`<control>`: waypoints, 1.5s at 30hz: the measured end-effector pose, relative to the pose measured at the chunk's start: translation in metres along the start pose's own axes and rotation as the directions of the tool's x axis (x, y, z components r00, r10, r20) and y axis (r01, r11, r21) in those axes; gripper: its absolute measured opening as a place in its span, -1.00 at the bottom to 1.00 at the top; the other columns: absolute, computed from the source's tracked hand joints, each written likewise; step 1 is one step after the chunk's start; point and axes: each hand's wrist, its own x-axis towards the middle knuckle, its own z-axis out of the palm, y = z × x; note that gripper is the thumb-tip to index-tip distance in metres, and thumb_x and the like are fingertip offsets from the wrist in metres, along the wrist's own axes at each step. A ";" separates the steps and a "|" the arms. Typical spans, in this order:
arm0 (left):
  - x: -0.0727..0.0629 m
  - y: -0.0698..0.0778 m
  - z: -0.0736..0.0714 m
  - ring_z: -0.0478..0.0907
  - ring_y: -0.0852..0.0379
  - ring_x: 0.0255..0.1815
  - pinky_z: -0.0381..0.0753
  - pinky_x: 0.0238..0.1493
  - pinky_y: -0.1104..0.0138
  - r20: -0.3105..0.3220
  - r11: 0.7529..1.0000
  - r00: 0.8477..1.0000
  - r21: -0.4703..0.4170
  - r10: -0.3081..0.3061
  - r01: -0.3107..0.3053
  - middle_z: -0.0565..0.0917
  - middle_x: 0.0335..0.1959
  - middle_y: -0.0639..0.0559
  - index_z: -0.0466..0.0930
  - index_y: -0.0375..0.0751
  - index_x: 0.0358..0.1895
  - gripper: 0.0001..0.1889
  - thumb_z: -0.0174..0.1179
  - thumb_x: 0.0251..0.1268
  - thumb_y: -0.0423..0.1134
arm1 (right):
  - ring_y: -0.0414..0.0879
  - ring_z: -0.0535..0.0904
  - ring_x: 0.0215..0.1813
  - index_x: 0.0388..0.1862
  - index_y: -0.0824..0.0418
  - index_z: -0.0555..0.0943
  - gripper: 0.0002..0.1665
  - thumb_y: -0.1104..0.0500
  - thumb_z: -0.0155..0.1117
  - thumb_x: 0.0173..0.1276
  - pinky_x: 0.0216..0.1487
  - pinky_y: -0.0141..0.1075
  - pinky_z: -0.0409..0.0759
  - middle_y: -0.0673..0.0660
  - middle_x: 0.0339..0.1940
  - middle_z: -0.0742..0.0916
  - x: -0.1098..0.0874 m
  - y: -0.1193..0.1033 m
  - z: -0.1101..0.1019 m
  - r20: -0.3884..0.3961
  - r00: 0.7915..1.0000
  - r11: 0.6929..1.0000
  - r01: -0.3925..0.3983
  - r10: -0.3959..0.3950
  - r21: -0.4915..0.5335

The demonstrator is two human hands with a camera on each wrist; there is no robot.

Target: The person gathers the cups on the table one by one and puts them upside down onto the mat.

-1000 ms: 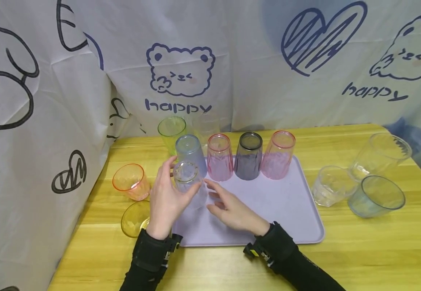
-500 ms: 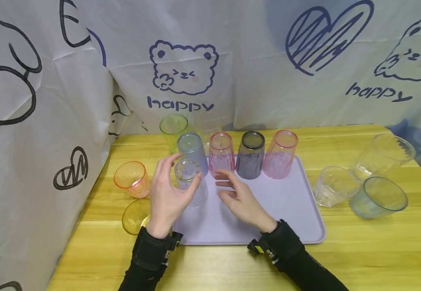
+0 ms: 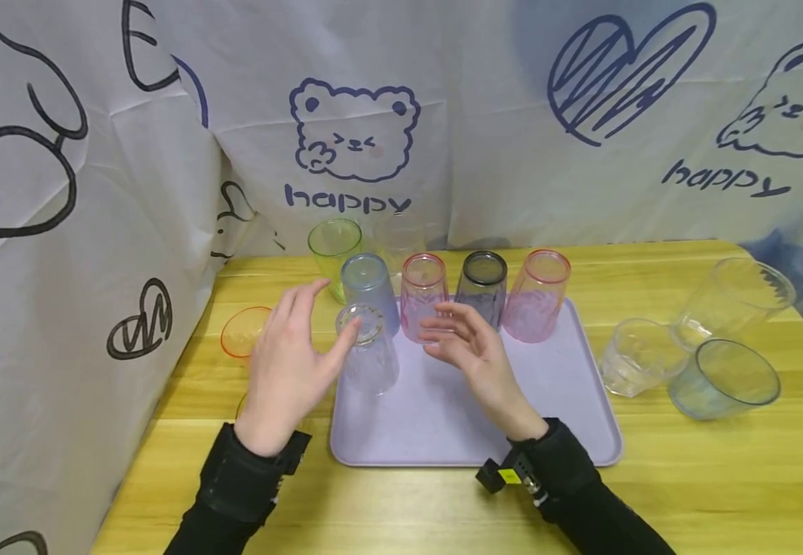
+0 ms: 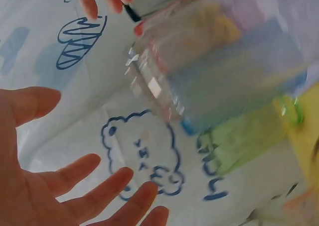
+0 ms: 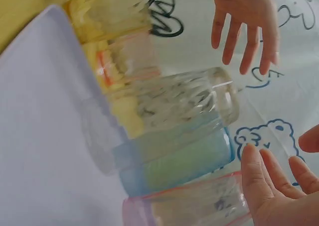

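Note:
A clear glass (image 3: 371, 368) stands upside down at the left of the lilac tray (image 3: 457, 435). Behind it, also upturned, is a row: a blue glass (image 3: 367, 279), a pink glass (image 3: 415, 312), a dark grey glass (image 3: 479, 289) and another pink glass (image 3: 533, 308). My left hand (image 3: 287, 370) hovers just left of the clear glass, thumb and fingers spread, holding nothing. The left wrist view shows a gap between the hand and that glass. My right hand (image 3: 481, 366) hangs above the tray with loosely bent fingers and nothing in it, in front of the pink and grey glasses.
Left of the tray, an orange glass (image 3: 238, 335) and a yellow glass (image 5: 112, 14) are partly hidden in the head view by my left hand. A green glass (image 3: 334, 247) stands behind the tray. Right of it are a clear tumbler (image 3: 633, 362) and a blue-grey glass (image 3: 717, 389).
My left hand has let go of the clear glass and drawn back to the left. The right hand has moved right, away from that glass. The glass stays on the tray.

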 end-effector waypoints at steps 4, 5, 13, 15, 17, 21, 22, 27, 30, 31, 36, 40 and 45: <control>0.013 -0.002 -0.019 0.56 -0.29 0.18 0.62 0.04 -0.13 0.029 0.997 0.999 0.067 0.037 -0.038 0.56 0.27 -0.25 0.41 -0.24 0.37 -0.35 0.31 0.31 0.01 | -0.23 0.65 0.16 0.44 0.42 0.24 -0.46 0.37 -0.08 0.50 0.22 -0.30 0.67 0.48 0.32 0.52 0.005 -0.010 0.002 0.006 0.999 0.995 -0.046 0.046 0.089; 0.018 -0.002 -0.022 0.56 -0.30 0.16 0.62 0.03 -0.14 0.037 0.996 0.998 0.078 0.045 -0.047 0.55 0.28 -0.26 0.41 -0.24 0.37 -0.35 0.31 0.31 0.01 | -0.22 0.65 0.16 0.44 0.40 0.23 -0.46 0.36 -0.10 0.51 0.23 -0.28 0.66 0.46 0.32 0.52 0.006 -0.013 0.003 0.007 0.998 0.991 -0.060 0.060 0.116; 0.066 -0.017 -0.035 0.49 -0.36 0.24 0.53 0.19 -0.19 0.150 0.993 0.988 0.105 0.042 -0.059 0.45 0.38 -0.34 0.34 -0.26 0.44 -0.32 0.23 0.35 -0.01 | -0.10 0.66 0.18 0.44 0.34 0.21 -0.48 0.35 -0.11 0.54 0.28 -0.23 0.65 0.27 0.24 0.60 0.023 -0.030 0.016 0.004 0.992 0.944 -0.120 0.125 0.307; 0.080 -0.022 -0.032 0.44 -0.37 0.32 0.48 0.28 -0.22 0.192 0.994 0.981 0.103 0.027 -0.048 0.42 0.42 -0.35 0.31 -0.27 0.46 -0.30 0.22 0.36 0.00 | -0.10 0.66 0.17 0.45 0.33 0.21 -0.47 0.34 -0.11 0.54 0.28 -0.25 0.64 0.23 0.22 0.60 0.028 -0.033 0.019 -0.003 0.990 0.935 -0.133 0.142 0.330; 0.095 -0.027 -0.026 0.40 -0.38 0.37 0.42 0.35 -0.23 0.238 0.993 0.971 0.110 0.005 -0.032 0.38 0.45 -0.36 0.27 -0.28 0.48 -0.28 0.21 0.37 0.03 | -0.10 0.66 0.16 0.46 0.34 0.20 -0.47 0.33 -0.11 0.55 0.30 -0.27 0.62 0.19 0.19 0.61 0.034 -0.035 0.022 -0.013 0.986 0.920 -0.147 0.163 0.363; 0.121 -0.036 -0.011 0.34 -0.41 0.43 0.36 0.40 -0.25 0.319 0.990 0.946 0.138 -0.053 0.009 0.32 0.48 -0.39 0.22 -0.28 0.51 -0.24 0.16 0.39 0.07 | -0.09 0.66 0.16 0.46 0.33 0.23 -0.49 0.29 -0.10 0.58 0.34 -0.28 0.59 0.15 0.14 0.63 0.043 -0.037 0.027 -0.022 0.980 0.892 -0.169 0.197 0.420; 0.127 -0.038 -0.007 0.32 -0.41 0.44 0.35 0.42 -0.25 0.336 0.989 0.939 0.147 -0.067 0.018 0.31 0.49 -0.39 0.20 -0.28 0.52 -0.23 0.16 0.39 0.08 | -0.08 0.66 0.16 0.46 0.33 0.23 -0.49 0.28 -0.09 0.58 0.34 -0.28 0.59 0.16 0.14 0.63 0.045 -0.037 0.028 -0.021 0.979 0.884 -0.174 0.203 0.433; 0.148 -0.042 0.013 0.28 -0.41 0.47 0.33 0.45 -0.23 0.401 0.982 0.906 0.174 -0.136 0.071 0.27 0.51 -0.41 0.13 -0.28 0.54 -0.18 0.17 0.38 0.11 | -0.07 0.64 0.18 0.42 0.28 0.26 -0.53 0.29 -0.09 0.57 0.38 -0.25 0.56 0.16 0.13 0.64 0.050 -0.038 0.033 -0.009 0.975 0.861 -0.192 0.222 0.471; 0.156 -0.042 0.024 0.28 -0.41 0.47 0.35 0.45 -0.22 0.421 0.975 0.889 0.195 -0.180 0.106 0.26 0.51 -0.41 0.10 -0.27 0.55 -0.13 0.20 0.35 0.14 | -0.06 0.62 0.19 0.40 0.27 0.27 -0.54 0.29 -0.09 0.57 0.40 -0.25 0.55 0.16 0.13 0.63 0.051 -0.037 0.035 -0.008 0.974 0.856 -0.195 0.226 0.479; 0.159 -0.042 0.027 0.28 -0.40 0.48 0.35 0.45 -0.22 0.428 0.973 0.883 0.200 -0.195 0.118 0.25 0.52 -0.41 0.08 -0.27 0.56 -0.12 0.20 0.35 0.14 | -0.06 0.62 0.20 0.39 0.26 0.27 -0.55 0.29 -0.09 0.57 0.40 -0.25 0.54 0.16 0.13 0.63 0.051 -0.037 0.035 -0.008 0.974 0.856 -0.197 0.228 0.479; 0.168 -0.045 0.042 0.29 -0.38 0.49 0.36 0.46 -0.19 0.448 0.961 0.861 0.234 -0.240 0.146 0.25 0.53 -0.38 0.06 -0.25 0.57 -0.07 0.23 0.31 0.18 | -0.02 0.60 0.24 0.40 0.24 0.28 -0.55 0.30 -0.09 0.57 0.42 -0.24 0.53 0.22 0.20 0.60 0.053 -0.036 0.038 -0.020 0.970 0.847 -0.202 0.243 0.492; 0.173 -0.048 0.048 0.33 -0.37 0.46 0.40 0.42 -0.20 0.450 0.955 0.856 0.256 -0.254 0.148 0.28 0.52 -0.36 0.08 -0.23 0.56 -0.07 0.25 0.28 0.20 | -0.02 0.60 0.22 0.37 0.23 0.30 -0.57 0.30 -0.09 0.57 0.41 -0.25 0.53 0.24 0.22 0.59 0.056 -0.035 0.041 -0.027 0.966 0.839 -0.209 0.256 0.503; 0.172 -0.053 0.047 0.36 -0.35 0.45 0.41 0.42 -0.16 0.451 0.963 0.860 0.226 -0.239 0.149 0.31 0.52 -0.33 0.08 -0.26 0.55 -0.07 0.26 0.29 0.16 | -0.05 0.62 0.17 0.44 0.29 0.24 -0.50 0.30 -0.08 0.57 0.40 -0.25 0.54 0.20 0.15 0.60 0.059 -0.034 0.044 -0.032 0.966 0.834 -0.203 0.255 0.512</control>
